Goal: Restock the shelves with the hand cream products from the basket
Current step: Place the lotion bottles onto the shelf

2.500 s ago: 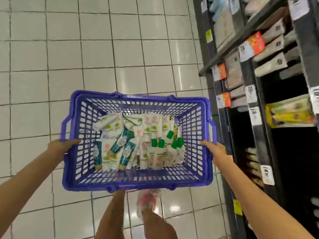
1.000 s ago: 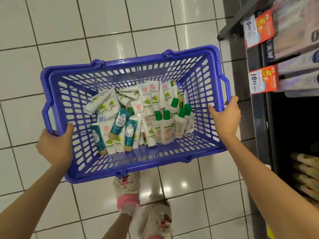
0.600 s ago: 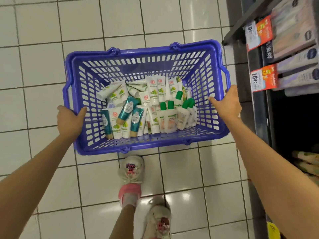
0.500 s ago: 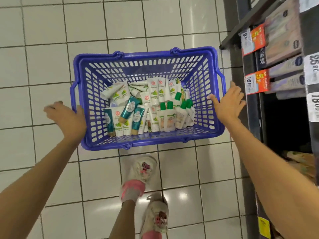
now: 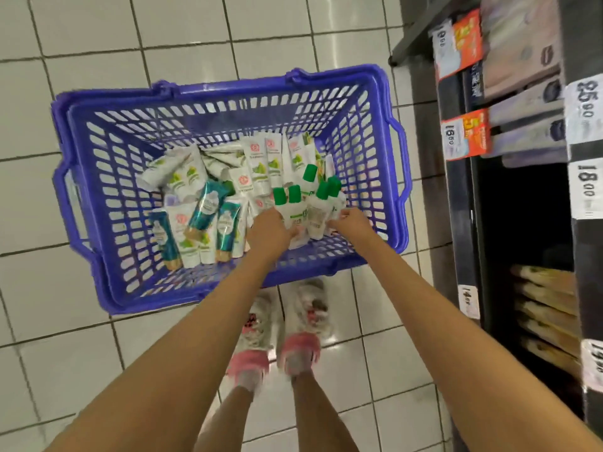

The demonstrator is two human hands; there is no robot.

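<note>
**Head view: a grab that may spill**

Both hands reach into the blue basket point(image 5: 228, 89) on the floor point(image 5: 98, 44). The left hand point(image 5: 267, 234) and right hand point(image 5: 350, 223) meet the green-capped bottles point(image 5: 295, 207) from 7 and 4 o'clock; whether their fingers are clamped cannot be told. Scooping several smooth bottles at once could let one slip on the way to the shelves point(image 5: 456, 207) at 3 o'clock.

Reads "18 00" on white shelf tag point(image 5: 585, 187) far right of right-hand fingers point(image 5: 342, 216); yellow "5" on orange tag point(image 5: 473, 125) up-right of them; "14" on small white tag point(image 5: 468, 301) down-right; lettering on tubes point(image 5: 257, 159) too blurred to read
</note>
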